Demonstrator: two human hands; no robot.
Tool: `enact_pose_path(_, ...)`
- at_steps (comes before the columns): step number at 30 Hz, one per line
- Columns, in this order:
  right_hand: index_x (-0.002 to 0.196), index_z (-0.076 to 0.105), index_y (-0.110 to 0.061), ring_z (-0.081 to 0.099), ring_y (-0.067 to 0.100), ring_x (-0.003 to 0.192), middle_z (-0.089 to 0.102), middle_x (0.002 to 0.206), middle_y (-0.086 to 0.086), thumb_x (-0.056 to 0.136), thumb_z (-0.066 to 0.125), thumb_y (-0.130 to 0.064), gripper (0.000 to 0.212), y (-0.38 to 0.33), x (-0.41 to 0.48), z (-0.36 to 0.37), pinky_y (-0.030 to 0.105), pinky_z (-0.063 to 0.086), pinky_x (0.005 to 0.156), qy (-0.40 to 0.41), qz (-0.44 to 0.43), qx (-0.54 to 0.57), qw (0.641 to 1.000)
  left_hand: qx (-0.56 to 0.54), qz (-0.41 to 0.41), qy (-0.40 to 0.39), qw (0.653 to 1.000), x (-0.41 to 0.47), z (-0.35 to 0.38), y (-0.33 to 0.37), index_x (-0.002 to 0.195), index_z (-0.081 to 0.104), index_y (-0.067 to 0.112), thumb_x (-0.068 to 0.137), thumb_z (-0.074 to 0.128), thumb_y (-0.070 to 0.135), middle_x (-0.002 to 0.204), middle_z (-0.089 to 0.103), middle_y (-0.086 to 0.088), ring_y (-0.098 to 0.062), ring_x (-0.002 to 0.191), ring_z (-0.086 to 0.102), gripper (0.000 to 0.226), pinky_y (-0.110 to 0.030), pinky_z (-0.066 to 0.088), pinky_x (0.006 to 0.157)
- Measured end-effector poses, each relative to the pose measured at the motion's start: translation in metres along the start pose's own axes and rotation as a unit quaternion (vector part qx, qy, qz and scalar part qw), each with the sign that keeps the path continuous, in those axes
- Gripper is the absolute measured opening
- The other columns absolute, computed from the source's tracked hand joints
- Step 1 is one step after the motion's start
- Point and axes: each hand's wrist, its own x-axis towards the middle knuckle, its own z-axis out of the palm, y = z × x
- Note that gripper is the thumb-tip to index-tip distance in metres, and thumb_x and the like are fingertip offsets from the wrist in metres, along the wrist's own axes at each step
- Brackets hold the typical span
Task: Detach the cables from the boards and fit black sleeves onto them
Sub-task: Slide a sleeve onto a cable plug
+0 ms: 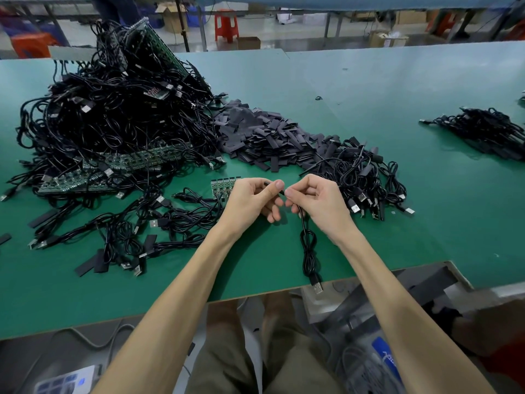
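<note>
- A wide green tabletop (397,109) in a workshop. Behind it are red plastic stools (226,24), brown cardboard boxes (170,18) and another bench.
- Both of the person's hands meet above the near middle of the tabletop, on one thin black USB cable (308,251).
- The left hand (250,200) pinches the cable's upper end between thumb and curled fingers. The right hand (315,200) pinches the cable just beside it.
- The rest of the cable hangs from the right hand as a tied bundle, with its silver plug at the tabletop's near edge.
- Whether a sleeve is on the pinched end cannot be told.
- Judged progress: early.
- Left to do: a tall tangled heap of black cables (113,115) at the left, many wired to long green circuit boards (136,162). A short green board strip (223,186) lies just behind the left hand.
- Supply: a broad pile of flat black sleeves (264,137) in the middle.
- Likely done: a smaller pile of bundled black cables (366,177) beside the right hand, and another dark cable pile (483,132) far right.
- Possible snags: loose cables and stray sleeves (88,267) sprawl at the near left, close to the left forearm.
</note>
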Motion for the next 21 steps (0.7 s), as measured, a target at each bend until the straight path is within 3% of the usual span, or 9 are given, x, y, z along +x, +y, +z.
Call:
enact_pose_path(5,0.091,0.066,-0.005,0.066,0.015,0.061,0.075,0.074,0.007,0.095,0.073,-0.011,0.01,-0.0014,-0.0007,0.0011,0.025,0.051,0.056,-0.008,0.002,0.004,1.0,0.013,-0.013,0.031,0.999,0.0008,0.0037,0.0021,0.082,0.065,-0.012,0.103,0.061,0.032,0.062,0.068,-0.013,-0.022,0.045,0.062,0.049,-0.026,0.051,0.046)
enact_pose_path(15,0.102,0.07,-0.001,0.073,0.016,0.069,0.075,0.082,0.009,0.089,0.075,0.0,0.014,-0.0037,-0.0006,0.0051,0.025,0.058,0.064,-0.025,0.023,-0.008,0.999,0.039,-0.021,0.096,0.994,0.0036,0.0045,-0.0007,0.073,0.06,0.006,0.101,0.062,0.043,0.059,0.065,-0.013,-0.024,0.044,0.057,0.046,-0.026,0.042,0.039)
enact_pose_path(21,0.094,0.07,-0.005,0.067,0.016,0.061,0.076,0.074,0.008,0.096,0.07,-0.008,0.004,-0.0001,0.0005,0.0043,0.026,0.053,0.056,-0.018,0.017,-0.007,1.0,-0.046,-0.016,0.048,0.998,0.0036,-0.0008,0.0017,0.09,0.068,0.007,0.102,0.062,0.036,0.065,0.062,-0.004,-0.018,0.046,0.055,0.032,-0.024,0.041,0.041)
